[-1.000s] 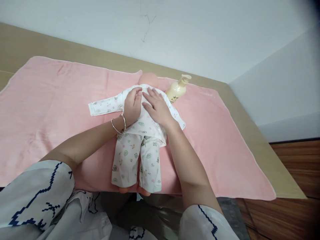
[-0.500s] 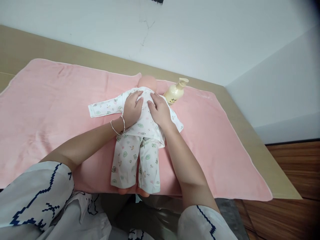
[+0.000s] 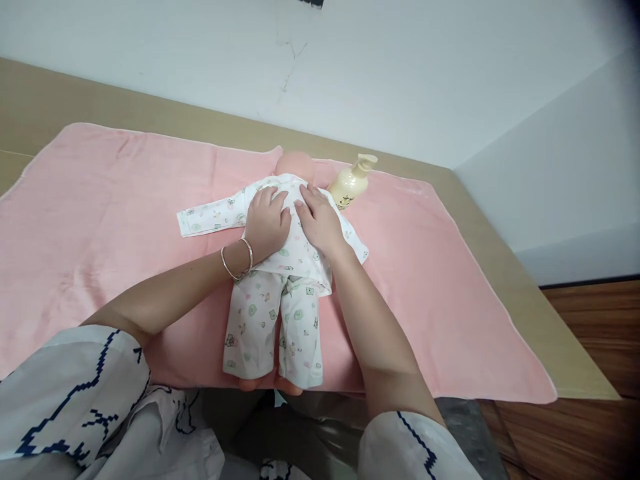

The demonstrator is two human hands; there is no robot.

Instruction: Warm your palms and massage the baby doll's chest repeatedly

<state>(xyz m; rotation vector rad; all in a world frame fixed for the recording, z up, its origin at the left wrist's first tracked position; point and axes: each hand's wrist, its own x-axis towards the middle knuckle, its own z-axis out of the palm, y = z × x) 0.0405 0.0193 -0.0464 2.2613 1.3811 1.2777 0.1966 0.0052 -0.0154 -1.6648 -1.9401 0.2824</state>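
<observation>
A baby doll (image 3: 295, 167) lies on a pink blanket (image 3: 130, 187), its head away from me and its feet at the near edge. It wears a white patterned top (image 3: 299, 250) and matching trousers (image 3: 255, 327). No face shows on the bald head, so it seems to lie front down. My left hand (image 3: 267, 223) rests open on the left side of its upper body, a silver bangle on the wrist. Flat on the right side lies my right hand (image 3: 321, 220), also open, thumb toward the middle. The left sleeve (image 3: 210, 217) stretches out sideways.
A pale yellow pump bottle (image 3: 353, 183) stands on the blanket, right of the doll's head. The blanket covers most of a wooden table (image 3: 500, 267). A white wall (image 3: 200, 60) rises behind it, and brown wood-grain panels (image 3: 590, 333) lie to the right.
My left hand has shifted slightly down the doll's upper body, its fingers now pointing more straight ahead. My right hand stays nearly in place. The doll and bottle lie as before.
</observation>
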